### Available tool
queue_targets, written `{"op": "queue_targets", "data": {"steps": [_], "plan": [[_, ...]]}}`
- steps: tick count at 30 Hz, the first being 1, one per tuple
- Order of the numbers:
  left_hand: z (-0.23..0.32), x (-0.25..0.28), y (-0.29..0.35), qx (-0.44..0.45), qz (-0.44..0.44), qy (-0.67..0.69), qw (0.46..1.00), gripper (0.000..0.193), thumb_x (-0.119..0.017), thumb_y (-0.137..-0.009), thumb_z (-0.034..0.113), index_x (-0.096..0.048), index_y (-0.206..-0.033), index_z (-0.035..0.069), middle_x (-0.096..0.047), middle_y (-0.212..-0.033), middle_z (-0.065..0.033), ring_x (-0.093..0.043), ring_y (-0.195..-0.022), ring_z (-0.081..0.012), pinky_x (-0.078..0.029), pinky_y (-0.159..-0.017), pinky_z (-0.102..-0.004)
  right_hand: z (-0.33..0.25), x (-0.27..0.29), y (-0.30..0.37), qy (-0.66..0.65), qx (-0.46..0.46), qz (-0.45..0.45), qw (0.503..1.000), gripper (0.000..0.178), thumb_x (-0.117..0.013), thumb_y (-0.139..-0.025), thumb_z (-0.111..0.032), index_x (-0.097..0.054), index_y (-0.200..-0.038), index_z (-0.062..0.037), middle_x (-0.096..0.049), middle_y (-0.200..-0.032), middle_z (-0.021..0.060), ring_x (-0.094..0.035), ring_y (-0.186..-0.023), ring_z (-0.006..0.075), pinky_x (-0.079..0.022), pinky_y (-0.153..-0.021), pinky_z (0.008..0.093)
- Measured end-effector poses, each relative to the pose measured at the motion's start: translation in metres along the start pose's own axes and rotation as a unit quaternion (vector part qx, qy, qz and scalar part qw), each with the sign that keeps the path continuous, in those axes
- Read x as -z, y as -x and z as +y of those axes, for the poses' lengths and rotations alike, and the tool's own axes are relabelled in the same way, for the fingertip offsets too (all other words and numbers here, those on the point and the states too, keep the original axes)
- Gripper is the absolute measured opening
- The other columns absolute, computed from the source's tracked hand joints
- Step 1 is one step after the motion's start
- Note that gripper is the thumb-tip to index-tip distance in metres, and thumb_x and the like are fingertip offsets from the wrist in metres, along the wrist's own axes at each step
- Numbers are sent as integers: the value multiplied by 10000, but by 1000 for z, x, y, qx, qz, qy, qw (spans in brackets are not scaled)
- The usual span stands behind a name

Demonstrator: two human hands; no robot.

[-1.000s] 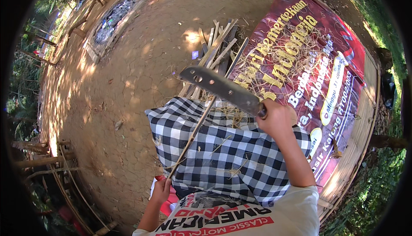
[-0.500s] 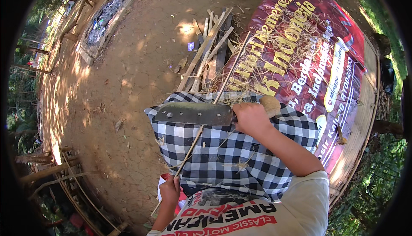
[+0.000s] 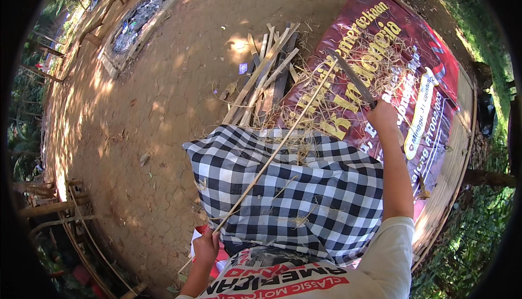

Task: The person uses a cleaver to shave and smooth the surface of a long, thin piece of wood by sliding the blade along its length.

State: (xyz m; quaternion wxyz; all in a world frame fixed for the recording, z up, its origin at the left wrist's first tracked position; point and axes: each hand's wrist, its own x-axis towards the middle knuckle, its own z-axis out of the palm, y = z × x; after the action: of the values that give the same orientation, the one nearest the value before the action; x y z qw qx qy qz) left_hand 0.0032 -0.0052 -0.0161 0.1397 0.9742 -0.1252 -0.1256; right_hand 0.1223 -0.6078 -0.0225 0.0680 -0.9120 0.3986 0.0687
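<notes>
My left hand (image 3: pixel 206 246), low at the left of my lap, is closed round the near end of a long thin bamboo strip (image 3: pixel 267 163). The strip slants away to the upper right, across a black-and-white checkered cloth (image 3: pixel 326 206) spread over my lap. Out at the right, my right hand (image 3: pixel 384 117) grips the handle of a cleaver (image 3: pixel 354 76). Its dark blade appears nearly edge-on, with its tip by the strip's far end; whether they touch I cannot tell. Curly pale shavings (image 3: pixel 375 54) lie around the blade.
A pile of split wood and bamboo pieces (image 3: pixel 272 76) lies on the ground ahead. A dark red printed banner (image 3: pixel 435 89) covers a bamboo platform (image 3: pixel 462 130) at the right. At the far left is a framed ash pit (image 3: pixel 136 24), with wooden rails (image 3: pixel 49 209) nearer.
The cleaver has moved from above my lap to the far right, toward the strip's far end, and turned edge-on. My right arm is stretched out; my left hand has shifted slightly down and left.
</notes>
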Motion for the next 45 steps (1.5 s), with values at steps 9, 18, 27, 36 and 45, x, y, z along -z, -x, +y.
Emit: {"op": "queue_targets", "data": {"steps": [9, 18, 27, 36, 45], "plan": [[7, 2, 8, 49, -27, 65, 996, 206, -565, -918, 201, -644, -821, 36, -558, -536, -167, -587, -495, -353, -438, -461, -432, 32, -10, 48, -172, -6, 74, 982, 211, -637, -743, -174, -667, -879, -16, -674, -787, 200, -671, -775, 365, -514, -702, 458], [36, 15, -7, 63, -42, 90, 993, 263, -514, -961, 210, -609, -794, 31, -565, -506, -126, -600, -477, -314, -440, -445, -411, -96, 6, 167, -228, 381, 12, 896, 213, -716, -606, -125, -583, -758, -57, -608, -687, 120, -623, -655, 315, -490, -599, 399], [23, -2, -2, 47, -2, 19, 999, 281, -545, -938, 248, -600, -764, 35, -547, -539, -197, -575, -508, -390, -433, -462, -452, -122, -29, 159, -140, 437, -50, 887, 156, -680, -624, -117, -607, -746, -54, -640, -716, 124, -662, -690, 280, -532, -634, 385], [16, -3, 2, 55, -3, 18, 998, 254, -587, -914, 249, -608, -773, 39, -533, -523, -198, -566, -489, -386, -425, -445, -453, -115, -26, 128, -80, 424, 24, 902, 184, -689, -632, -139, -570, -749, -63, -627, -719, 110, -650, -690, 300, -522, -635, 413], [-19, -32, 32, 74, -18, 51, 996, 224, -590, -899, 254, -637, -810, 54, -556, -532, -175, -565, -485, -385, -438, -465, -470, 46, 28, 4, -55, -47, 123, 990, 242, -577, -710, -148, -637, -846, 43, -656, -785, 269, -658, -774, 414, -512, -724, 494]]}}
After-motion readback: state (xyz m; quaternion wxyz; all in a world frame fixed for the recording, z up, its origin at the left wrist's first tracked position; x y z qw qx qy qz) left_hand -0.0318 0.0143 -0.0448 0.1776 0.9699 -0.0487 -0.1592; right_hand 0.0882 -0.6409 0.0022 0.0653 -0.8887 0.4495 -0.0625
